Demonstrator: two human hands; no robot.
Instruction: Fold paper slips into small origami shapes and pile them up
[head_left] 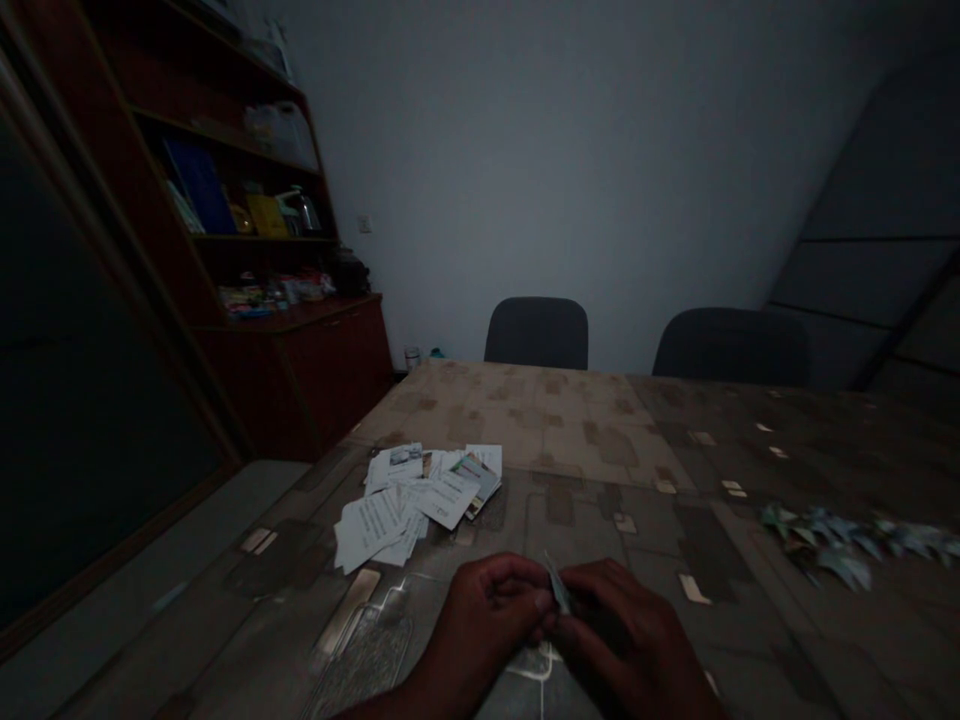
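Observation:
Near the front of the table, my left hand [499, 610] and my right hand [626, 625] meet around a small folded piece of paper [556, 585]. Both sets of fingertips pinch it, and it stands up edge-on between them. Most of the paper is hidden by the fingers. Beyond my left hand lies a loose pile of printed paper sheets [379, 525], overlapping one another. Far to the right of my right hand sits a row of folded paper pieces [844, 560] with pointed ends, pale and greenish.
A patterned cloth covers the table [525, 405]. Two dark chairs stand at its far side, one a grey chair [537, 332] in the middle, the other a chair [731, 345] at right. A reddish wooden cabinet [334, 365] with filled shelves stands at left. The room is dim.

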